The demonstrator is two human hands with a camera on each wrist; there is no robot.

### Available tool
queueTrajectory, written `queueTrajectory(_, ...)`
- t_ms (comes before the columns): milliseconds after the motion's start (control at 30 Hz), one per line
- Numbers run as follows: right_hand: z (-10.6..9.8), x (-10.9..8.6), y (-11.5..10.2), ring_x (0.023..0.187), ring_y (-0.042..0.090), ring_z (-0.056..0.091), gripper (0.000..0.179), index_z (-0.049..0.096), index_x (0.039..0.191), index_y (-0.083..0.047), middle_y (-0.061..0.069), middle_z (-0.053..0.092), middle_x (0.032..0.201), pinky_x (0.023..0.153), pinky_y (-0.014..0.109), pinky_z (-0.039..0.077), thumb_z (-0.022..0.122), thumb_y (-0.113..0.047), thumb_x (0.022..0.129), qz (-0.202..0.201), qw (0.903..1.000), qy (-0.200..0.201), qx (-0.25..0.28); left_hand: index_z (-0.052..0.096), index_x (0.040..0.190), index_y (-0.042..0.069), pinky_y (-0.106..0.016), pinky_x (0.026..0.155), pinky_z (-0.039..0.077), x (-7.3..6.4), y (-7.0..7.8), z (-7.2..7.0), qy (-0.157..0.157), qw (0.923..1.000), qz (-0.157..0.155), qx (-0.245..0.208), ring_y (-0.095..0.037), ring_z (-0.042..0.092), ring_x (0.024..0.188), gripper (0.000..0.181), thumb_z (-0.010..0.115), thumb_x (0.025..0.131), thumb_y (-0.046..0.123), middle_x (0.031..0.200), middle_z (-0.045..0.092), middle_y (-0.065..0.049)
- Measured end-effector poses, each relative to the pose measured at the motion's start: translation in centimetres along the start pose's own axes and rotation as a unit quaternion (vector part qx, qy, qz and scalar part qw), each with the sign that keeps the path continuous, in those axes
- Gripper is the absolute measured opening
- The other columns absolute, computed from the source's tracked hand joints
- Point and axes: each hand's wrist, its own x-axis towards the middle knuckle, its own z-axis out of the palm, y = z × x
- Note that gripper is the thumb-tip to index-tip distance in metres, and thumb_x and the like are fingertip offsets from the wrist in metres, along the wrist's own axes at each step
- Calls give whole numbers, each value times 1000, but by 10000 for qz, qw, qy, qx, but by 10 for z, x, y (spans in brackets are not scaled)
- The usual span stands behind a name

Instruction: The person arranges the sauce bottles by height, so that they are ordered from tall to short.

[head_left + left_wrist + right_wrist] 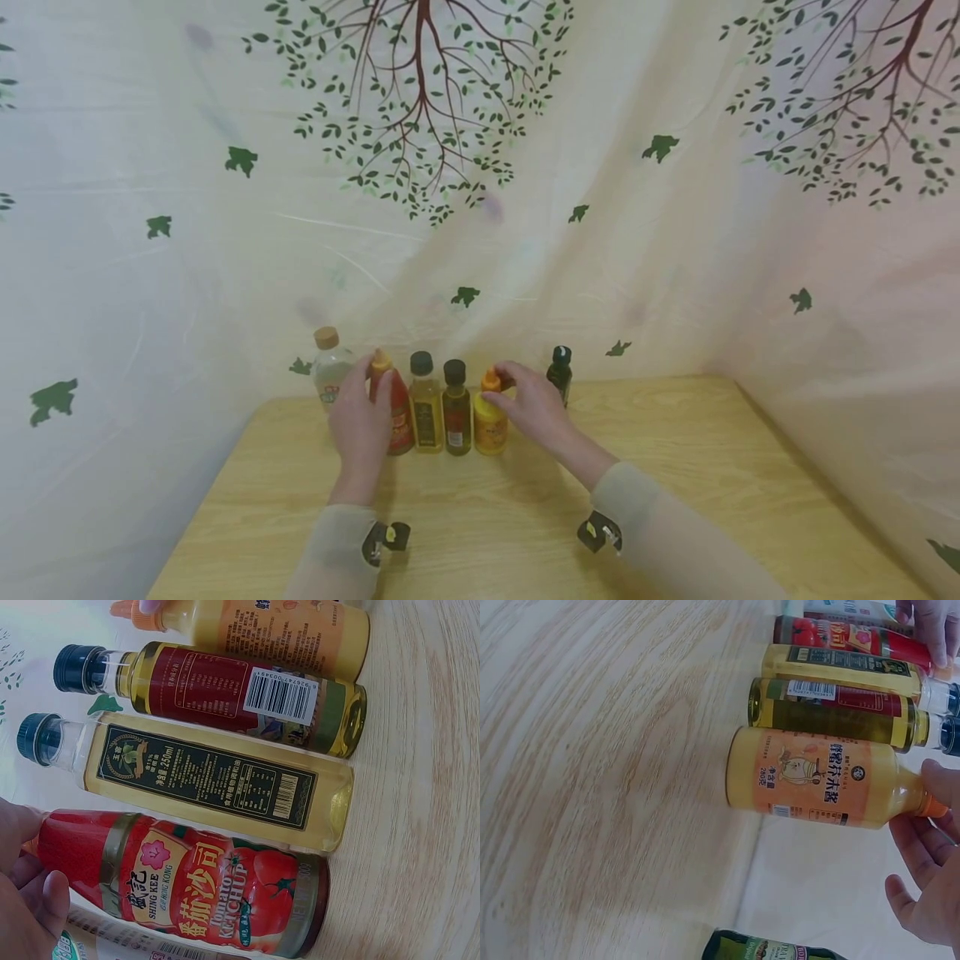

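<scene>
My left hand (pixel 362 427) holds the red tomato ketchup bottle (pixel 202 881) by its neck, just under the orange tip. With thumb and fingers my right hand (pixel 538 407) pinches the yellow honey mustard bottle (pixel 810 777) around its orange cap. Both bottles stand upright on the wooden table. Between them are a square clear bottle of pale oil (pixel 217 776) with a black label and a rounder oil bottle (pixel 240 694) with a dark red label. These bottles stand side by side in a close row.
A large clear bottle (pixel 328 367) with a tan cap stands at the row's left, partly behind my left hand. To the right, a dark green bottle (pixel 560 372) stands apart, partly hidden by my right hand. The wooden table (pixel 480 525) ends at a leaf-patterned curtain (pixel 525 267).
</scene>
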Motion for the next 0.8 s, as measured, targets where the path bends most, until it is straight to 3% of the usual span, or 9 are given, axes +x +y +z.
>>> queueTrajectory(433, -5, 0, 4, 115, 26, 73, 57, 67, 146, -9, 7, 77, 127, 99, 50, 60, 88, -32, 98, 63, 9998, -149, -135, 65, 146, 5, -64, 107, 53, -1, -1, 1, 144, 9998, 120, -30, -44, 68, 126, 40, 72, 110, 20, 136, 73, -21)
queueTrajectory(800, -26, -3, 8, 121, 30, 71, 64, 63, 153, -9, 9, 74, 136, 104, 54, 58, 86, -35, 99, 263, 9995, -97, -146, 64, 147, 5, -64, 108, 52, -1, -1, 2, 143, 9998, 106, -38, -43, 68, 127, 41, 72, 109, 21, 137, 73, -21)
